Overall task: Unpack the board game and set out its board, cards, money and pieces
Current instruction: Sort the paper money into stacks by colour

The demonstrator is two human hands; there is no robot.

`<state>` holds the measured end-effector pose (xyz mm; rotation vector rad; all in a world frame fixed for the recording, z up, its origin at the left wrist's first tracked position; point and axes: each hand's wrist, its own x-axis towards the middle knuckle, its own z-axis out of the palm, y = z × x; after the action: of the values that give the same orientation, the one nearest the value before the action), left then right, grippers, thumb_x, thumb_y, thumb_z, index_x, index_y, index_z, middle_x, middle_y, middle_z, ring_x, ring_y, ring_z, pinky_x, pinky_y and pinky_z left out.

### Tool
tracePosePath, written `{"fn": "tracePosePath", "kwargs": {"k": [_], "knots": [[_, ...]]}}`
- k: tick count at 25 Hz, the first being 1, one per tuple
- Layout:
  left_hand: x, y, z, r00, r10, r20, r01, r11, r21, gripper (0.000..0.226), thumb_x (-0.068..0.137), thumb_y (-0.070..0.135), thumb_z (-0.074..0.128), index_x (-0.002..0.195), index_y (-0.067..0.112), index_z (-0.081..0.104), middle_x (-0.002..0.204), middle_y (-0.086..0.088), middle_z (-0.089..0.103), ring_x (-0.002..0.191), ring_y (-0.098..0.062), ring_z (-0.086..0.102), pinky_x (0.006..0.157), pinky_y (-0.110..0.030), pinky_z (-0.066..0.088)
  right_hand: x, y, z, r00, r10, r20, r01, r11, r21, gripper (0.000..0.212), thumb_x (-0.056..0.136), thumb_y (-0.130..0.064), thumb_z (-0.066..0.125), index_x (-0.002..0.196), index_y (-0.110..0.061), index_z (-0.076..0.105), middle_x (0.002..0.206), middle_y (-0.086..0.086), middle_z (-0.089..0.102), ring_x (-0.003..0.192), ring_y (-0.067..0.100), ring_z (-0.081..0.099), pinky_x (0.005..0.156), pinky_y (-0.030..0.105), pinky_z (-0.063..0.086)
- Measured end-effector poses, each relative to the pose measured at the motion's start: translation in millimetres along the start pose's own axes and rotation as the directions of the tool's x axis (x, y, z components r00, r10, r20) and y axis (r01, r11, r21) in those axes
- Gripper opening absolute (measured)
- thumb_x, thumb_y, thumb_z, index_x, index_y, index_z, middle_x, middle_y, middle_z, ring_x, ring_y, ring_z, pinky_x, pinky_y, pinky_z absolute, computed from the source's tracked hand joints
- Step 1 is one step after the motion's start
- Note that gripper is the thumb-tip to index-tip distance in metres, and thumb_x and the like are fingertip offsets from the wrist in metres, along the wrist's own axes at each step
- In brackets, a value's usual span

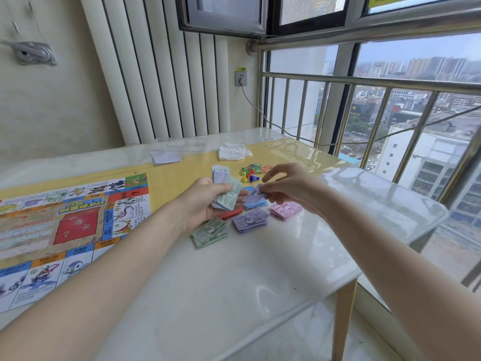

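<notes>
The colourful game board (65, 225) lies unfolded on the left of the table. My left hand (205, 201) grips a mixed stack of play money (227, 190) above the table. My right hand (289, 186) pinches a single purple note (253, 196) next to that stack. Sorted money lies below my hands: a green pile (209, 231), a purple pile (250, 220), a pink pile (285, 209), a blue pile (256, 204) and a red pile (230, 213). Pawns (250, 177) and small green and red tokens (253, 169) sit behind.
A crumpled white bag (233, 151) and a white paper stack (165, 157) lie at the back of the table (260, 277). The table's right edge runs along a metal railing (364, 113) and window. A cable (273, 123) hangs from a wall socket.
</notes>
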<state>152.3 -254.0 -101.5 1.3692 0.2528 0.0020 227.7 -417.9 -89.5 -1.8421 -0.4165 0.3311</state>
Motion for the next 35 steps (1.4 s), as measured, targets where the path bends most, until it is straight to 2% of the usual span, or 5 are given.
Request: {"fn": "tracePosePath", "kwargs": {"k": [8,17,27,31,35], "knots": [[-6.2,-4.4,-12.0,0.991,0.042,-0.124,-0.031,0.995,0.093,0.014,0.086,-0.001,0.060,0.098,0.004,0.059,0.074,-0.006,0.069,0.058,-0.010,0.067,0.051,-0.018,0.054,-15.9,19.6,39.3,0.990,-0.139,-0.011,0.074,0.590,-0.804,0.012,0.079,-0.011,0.062,0.089,-0.015,0.067,0.084,0.006,0.063,0.077,0.025,0.059,0.050,0.024,0.033],[-7.1,-1.6,-6.1,0.992,0.113,-0.049,-0.106,0.986,0.126,0.010,0.080,0.002,0.067,0.088,0.006,0.062,0.065,0.000,0.071,0.056,-0.009,0.067,0.052,-0.018,0.054,-10.7,-11.9,24.8,0.989,-0.101,0.104,0.095,0.993,0.064,0.021,0.085,-0.020,0.064,0.091,0.001,0.064,0.079,0.012,0.063,0.057,0.017,0.056,0.050,0.020,0.049],[-16.1,8.8,-51.3,0.947,0.123,-0.297,-0.064,0.977,0.203,0.018,0.095,0.021,0.053,0.083,0.007,0.055,0.064,-0.007,0.062,0.047,-0.010,0.051,0.038,-0.015,0.042,-15.1,3.6,74.5,0.994,-0.059,0.088,0.065,0.995,-0.072,0.021,0.077,0.003,0.067,0.090,-0.006,0.054,0.063,0.009,0.055,0.042,0.012,0.048,0.039,0.020,0.036],[-20.7,10.0,-52.9,0.985,-0.021,-0.172,0.009,0.998,-0.069,0.018,0.095,0.009,0.034,0.089,0.002,0.049,0.076,-0.014,0.054,0.058,-0.016,0.046,0.041,-0.017,0.043,-17.6,7.6,91.4,0.977,-0.140,0.159,0.211,0.700,-0.682,0.013,0.075,-0.017,0.073,0.084,-0.015,0.065,0.081,0.002,0.059,0.074,0.018,0.056,0.057,0.026,0.040],[-27.6,8.0,-53.7,1.000,0.004,-0.011,-0.004,0.999,0.043,0.019,0.095,-0.006,0.035,0.099,-0.002,0.054,0.083,-0.013,0.065,0.064,-0.015,0.066,0.056,-0.021,0.056,-14.4,-3.8,78.1,0.974,-0.225,0.035,0.212,0.842,-0.495,0.015,0.081,-0.024,0.069,0.081,-0.009,0.066,0.059,-0.004,0.049,0.054,0.014,0.048,0.047,0.021,0.034]]}}
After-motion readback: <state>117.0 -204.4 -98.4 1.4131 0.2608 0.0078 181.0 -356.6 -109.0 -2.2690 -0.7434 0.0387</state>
